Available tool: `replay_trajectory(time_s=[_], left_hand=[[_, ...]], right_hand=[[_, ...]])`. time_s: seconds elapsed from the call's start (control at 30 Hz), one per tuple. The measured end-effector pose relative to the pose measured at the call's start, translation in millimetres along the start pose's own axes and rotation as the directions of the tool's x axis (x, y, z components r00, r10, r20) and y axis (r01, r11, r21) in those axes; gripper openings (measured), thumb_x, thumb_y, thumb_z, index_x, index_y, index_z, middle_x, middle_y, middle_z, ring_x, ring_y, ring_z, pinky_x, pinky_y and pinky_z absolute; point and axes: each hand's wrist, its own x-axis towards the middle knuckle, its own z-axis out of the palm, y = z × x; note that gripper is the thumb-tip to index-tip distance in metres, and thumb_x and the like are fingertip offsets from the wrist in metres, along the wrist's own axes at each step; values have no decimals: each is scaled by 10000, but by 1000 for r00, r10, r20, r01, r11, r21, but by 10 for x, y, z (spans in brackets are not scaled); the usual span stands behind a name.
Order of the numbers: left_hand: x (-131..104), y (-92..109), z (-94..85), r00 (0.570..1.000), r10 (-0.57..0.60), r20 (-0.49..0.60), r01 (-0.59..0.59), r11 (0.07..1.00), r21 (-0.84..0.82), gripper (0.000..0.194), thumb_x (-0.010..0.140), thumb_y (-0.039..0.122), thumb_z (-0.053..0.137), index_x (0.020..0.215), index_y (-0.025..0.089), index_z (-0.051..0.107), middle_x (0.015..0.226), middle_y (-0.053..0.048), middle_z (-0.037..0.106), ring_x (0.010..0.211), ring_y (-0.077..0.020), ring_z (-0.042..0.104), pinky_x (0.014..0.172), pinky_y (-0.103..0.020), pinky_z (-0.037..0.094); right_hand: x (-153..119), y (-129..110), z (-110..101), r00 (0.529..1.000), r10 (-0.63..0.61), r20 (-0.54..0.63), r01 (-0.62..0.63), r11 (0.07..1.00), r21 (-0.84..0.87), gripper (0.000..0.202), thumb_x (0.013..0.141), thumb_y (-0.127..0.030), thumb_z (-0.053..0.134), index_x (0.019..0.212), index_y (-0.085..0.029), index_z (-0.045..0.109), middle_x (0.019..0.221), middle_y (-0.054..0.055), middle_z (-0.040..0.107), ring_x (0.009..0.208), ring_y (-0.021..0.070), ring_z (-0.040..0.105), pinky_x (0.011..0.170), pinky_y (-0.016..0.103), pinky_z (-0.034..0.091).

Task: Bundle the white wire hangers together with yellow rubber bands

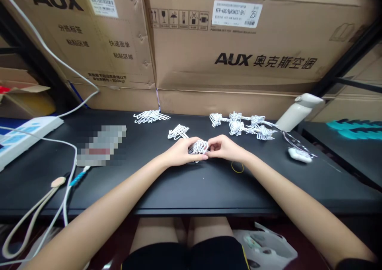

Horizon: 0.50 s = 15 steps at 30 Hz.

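A bundle of white wire hooks (199,147) is held over the near middle of the table. My left hand (182,151) wraps round it from the left, thumb along its lower side. At its right edge my right hand (222,147) has its fingers closed in a pinch, touching the hook ends; whether a smaller thing is between those fingertips cannot be made out. Just behind my left hand lies a small pile of loose white hooks (178,132). A larger loose pile (151,116) is farther back to the left. Below my right wrist lies a thin yellow rubber band (238,167).
Several bundled groups of hooks (236,127) lie at the back right, near a white bottle (300,111) and a small white case (300,155). On the left are a pixelated phone-like slab (103,145), cables and a power strip (30,136). Large cartons (191,75) stand behind.
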Motion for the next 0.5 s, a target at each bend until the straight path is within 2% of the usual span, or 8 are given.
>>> replay_trajectory(time_s=[0.13,0.23,0.5], left_hand=[[1,-5,-5,1000,-5,6,5,1000,1,488,678,478,698,1042,163,622,910,-39,654,820,-206,584,742,-288,430],[6,-24,-8,999,-4,38,5,999,-32,397,705,427,683,988,153,636,868,-31,649,782,-189,580,715,-275,431],[13,-42,-9,997,-16,77,25,992,-121,382,728,450,662,948,139,638,803,-30,632,723,-165,569,659,-256,437]], right_hand=[[5,4,-7,999,25,35,-26,999,27,338,670,-452,717,783,-133,704,577,-11,564,503,87,445,472,217,361],[7,2,-5,998,30,53,-32,999,42,360,694,-478,692,805,-137,717,616,13,607,529,107,501,474,220,405],[-33,-61,-28,998,-54,44,56,997,-48,285,747,-409,654,810,-142,728,708,38,661,540,115,534,525,232,448]])
